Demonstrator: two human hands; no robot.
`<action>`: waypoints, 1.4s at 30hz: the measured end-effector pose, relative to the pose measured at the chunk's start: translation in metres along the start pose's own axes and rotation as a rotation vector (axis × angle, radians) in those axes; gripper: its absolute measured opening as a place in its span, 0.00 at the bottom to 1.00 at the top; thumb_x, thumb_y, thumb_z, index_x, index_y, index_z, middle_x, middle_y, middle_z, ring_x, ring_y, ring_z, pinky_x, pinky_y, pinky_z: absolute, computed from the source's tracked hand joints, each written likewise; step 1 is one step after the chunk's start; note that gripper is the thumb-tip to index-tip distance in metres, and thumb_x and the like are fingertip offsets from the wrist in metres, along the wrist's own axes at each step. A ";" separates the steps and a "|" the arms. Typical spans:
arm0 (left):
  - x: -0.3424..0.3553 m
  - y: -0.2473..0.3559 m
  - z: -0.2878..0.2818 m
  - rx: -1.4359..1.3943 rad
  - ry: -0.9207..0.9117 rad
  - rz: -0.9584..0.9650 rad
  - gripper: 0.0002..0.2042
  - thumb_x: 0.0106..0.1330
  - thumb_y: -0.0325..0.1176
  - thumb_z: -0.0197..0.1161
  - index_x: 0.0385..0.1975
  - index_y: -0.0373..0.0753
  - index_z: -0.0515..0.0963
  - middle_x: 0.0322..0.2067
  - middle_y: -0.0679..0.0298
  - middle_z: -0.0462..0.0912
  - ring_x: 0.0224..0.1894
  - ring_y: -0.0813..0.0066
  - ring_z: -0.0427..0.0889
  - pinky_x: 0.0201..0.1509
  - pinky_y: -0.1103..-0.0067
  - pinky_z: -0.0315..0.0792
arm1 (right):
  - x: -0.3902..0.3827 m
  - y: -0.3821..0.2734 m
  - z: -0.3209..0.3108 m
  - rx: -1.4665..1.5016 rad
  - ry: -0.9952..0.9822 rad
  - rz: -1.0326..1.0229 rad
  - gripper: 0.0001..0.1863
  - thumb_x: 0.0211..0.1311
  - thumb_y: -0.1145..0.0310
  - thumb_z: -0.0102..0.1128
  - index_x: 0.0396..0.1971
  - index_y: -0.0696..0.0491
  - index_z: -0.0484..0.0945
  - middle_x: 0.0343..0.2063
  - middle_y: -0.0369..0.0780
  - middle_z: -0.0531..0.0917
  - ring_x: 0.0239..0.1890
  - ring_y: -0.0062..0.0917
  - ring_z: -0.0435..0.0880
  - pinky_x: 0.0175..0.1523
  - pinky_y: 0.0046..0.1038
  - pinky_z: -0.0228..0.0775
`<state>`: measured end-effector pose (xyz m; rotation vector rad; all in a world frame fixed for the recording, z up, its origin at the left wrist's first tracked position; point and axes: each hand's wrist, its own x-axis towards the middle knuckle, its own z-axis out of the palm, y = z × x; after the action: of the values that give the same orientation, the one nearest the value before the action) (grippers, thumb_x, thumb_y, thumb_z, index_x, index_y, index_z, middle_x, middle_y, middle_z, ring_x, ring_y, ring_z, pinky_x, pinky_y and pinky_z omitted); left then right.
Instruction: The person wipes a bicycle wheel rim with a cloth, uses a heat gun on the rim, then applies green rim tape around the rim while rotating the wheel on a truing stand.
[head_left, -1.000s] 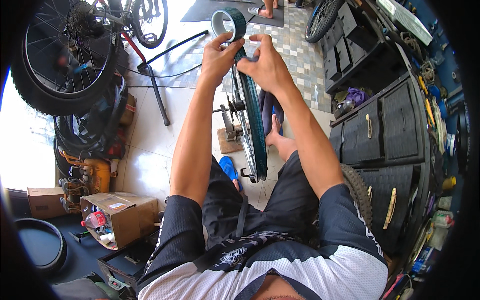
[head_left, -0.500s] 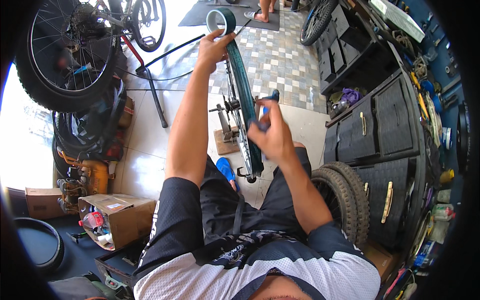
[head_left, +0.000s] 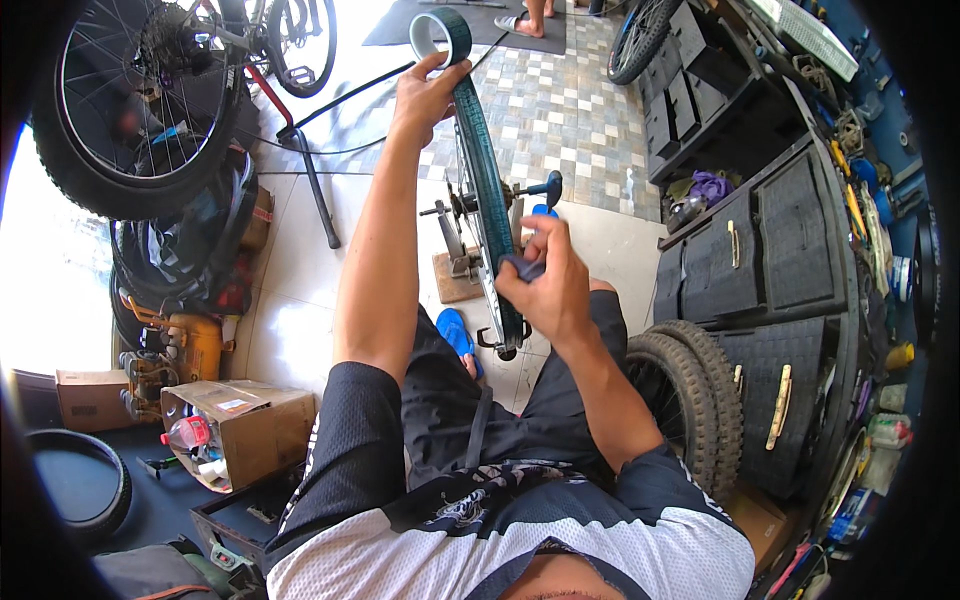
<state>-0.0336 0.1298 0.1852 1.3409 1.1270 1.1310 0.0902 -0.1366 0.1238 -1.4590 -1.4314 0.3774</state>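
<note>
My left hand (head_left: 428, 98) grips a roll of green tape (head_left: 458, 42) at the far end of a bicycle wheel rim (head_left: 490, 285). From the roll, a strip of tape (head_left: 482, 160) runs down along the rim toward me. The wheel sits upright in a metal stand (head_left: 452, 250) on a wooden base. Closed around a dark, soft-looking bundle, perhaps a rag (head_left: 524, 266), my right hand (head_left: 548, 285) presses it to the tape on the near part of the rim. A blue-handled lever (head_left: 553, 188) sticks out beside the wheel.
Bicycles (head_left: 150, 110) stand at the left, above an orange compressor (head_left: 195, 345) and a cardboard box (head_left: 255, 425) of bottles. Knobbly tyres (head_left: 700, 400) lean by dark drawers (head_left: 775, 400) on the right. Another person's feet (head_left: 525, 25) show on a far mat.
My right hand has moved slightly down and toward me along the rim, uncovering the blue-handled lever. My left hand stays by the tape roll.
</note>
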 end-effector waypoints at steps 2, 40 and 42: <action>-0.010 0.001 0.002 0.014 0.039 0.038 0.31 0.65 0.42 0.78 0.64 0.31 0.78 0.35 0.63 0.87 0.32 0.78 0.84 0.36 0.78 0.79 | 0.019 -0.005 -0.001 0.023 -0.008 0.005 0.26 0.52 0.73 0.73 0.52 0.54 0.74 0.24 0.38 0.76 0.26 0.27 0.78 0.35 0.32 0.75; 0.024 -0.005 0.001 0.002 0.014 -0.023 0.34 0.67 0.40 0.77 0.70 0.35 0.73 0.35 0.66 0.86 0.30 0.78 0.84 0.34 0.76 0.81 | -0.038 -0.020 -0.015 0.008 0.114 -0.119 0.07 0.60 0.77 0.74 0.37 0.56 0.84 0.33 0.41 0.85 0.34 0.33 0.87 0.41 0.33 0.80; 0.024 -0.005 -0.001 -0.011 0.003 -0.015 0.35 0.67 0.39 0.77 0.71 0.34 0.72 0.33 0.67 0.85 0.27 0.80 0.83 0.30 0.78 0.81 | -0.033 -0.015 -0.009 -0.096 0.165 -0.254 0.08 0.59 0.77 0.75 0.37 0.55 0.85 0.32 0.40 0.83 0.35 0.33 0.85 0.41 0.34 0.79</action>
<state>-0.0314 0.1537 0.1812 1.3204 1.1296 1.1273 0.0803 -0.1724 0.1263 -1.3293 -1.4941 0.0296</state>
